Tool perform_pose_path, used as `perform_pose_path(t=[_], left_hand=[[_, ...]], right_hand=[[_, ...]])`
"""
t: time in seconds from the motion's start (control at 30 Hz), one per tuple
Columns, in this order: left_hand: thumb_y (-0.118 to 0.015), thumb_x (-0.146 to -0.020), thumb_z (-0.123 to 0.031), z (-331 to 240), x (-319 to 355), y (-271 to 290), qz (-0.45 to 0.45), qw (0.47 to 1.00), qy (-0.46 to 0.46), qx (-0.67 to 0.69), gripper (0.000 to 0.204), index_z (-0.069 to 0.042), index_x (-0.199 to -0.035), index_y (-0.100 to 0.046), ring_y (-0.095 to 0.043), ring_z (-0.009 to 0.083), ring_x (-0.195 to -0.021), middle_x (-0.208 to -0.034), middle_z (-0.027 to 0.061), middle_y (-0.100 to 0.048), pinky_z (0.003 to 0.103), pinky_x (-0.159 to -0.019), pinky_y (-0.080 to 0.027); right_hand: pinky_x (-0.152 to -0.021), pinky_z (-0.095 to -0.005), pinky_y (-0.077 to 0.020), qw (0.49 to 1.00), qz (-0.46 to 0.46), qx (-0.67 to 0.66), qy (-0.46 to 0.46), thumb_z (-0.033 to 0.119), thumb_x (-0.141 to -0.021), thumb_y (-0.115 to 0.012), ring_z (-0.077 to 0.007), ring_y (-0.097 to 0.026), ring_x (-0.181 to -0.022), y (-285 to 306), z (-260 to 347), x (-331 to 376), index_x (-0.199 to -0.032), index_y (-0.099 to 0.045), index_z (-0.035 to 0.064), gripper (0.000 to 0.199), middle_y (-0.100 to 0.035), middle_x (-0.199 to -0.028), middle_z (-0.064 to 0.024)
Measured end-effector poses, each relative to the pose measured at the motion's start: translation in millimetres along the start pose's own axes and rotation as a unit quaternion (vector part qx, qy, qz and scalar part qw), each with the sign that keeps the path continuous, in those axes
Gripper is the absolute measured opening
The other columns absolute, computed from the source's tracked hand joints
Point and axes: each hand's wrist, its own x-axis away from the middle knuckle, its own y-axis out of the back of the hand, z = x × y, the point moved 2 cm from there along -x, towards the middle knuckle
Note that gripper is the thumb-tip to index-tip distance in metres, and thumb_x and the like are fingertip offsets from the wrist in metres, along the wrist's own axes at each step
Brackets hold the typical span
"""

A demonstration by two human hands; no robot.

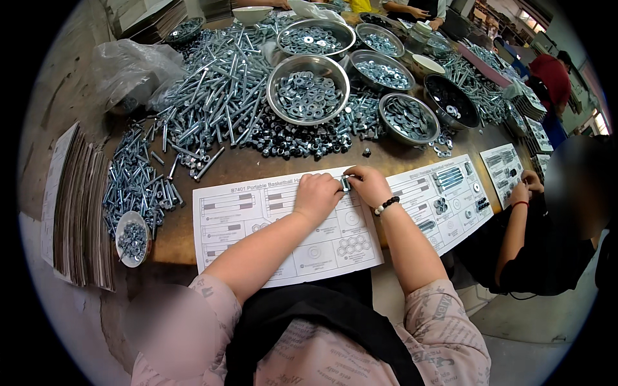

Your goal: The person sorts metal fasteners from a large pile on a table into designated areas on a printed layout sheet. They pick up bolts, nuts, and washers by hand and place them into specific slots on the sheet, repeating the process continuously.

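Left hand (315, 196) and right hand (370, 186) both have fingertips pinched nearly closed on a small silvery metal piece (346, 184), around two o'clock on this white rectangular printed sheet (312, 248). Shiny round steel bowl of grey washers (309, 65) sits at eleven o'clock from there.

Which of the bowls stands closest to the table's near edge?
The small white bowl on the left, beside the loose bolts and left of the left hand; the metal bowls all stand farther back.
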Motion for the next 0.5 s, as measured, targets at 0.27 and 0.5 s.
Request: perform_pose_path(t=[0.27,0.5], left_hand=[[-0.065,-0.072,-0.021,0.2,0.1,4.3,0.038,0.999,-0.007,-0.006,0.008,-0.014,-0.074,-0.064,-0.054,0.0211,-0.079,-0.076,0.0004,-0.056,0.036,-0.074,-0.035],[-0.062,-0.073,-0.014,26.1,-4.5,17.1,0.039,0.997,0.012,0.072,0.017,-0.008,-0.089,-0.062,-0.054,0.0270,-0.086,-0.086,0.0079,-0.057,0.039,-0.078,-0.041]], right_hand=[[-0.074,-0.0343,-0.0468,1.000,0.014,-0.005,-0.006,0.017,-0.078,-0.060,-0.0281,-0.060,-0.084,-0.3,-0.1,-3.9,-0.093,-0.066,0.0075,0.019,-0.064,-0.090,-0.0135],[-0.072,-0.0362,-0.0467,0.987,-0.146,0.041,0.045,0.016,-0.076,-0.064,-0.0294,-0.057,-0.078,20.2,-19.1,-17.5,-0.096,-0.063,0.0068,0.022,-0.056,-0.089,-0.0142]])
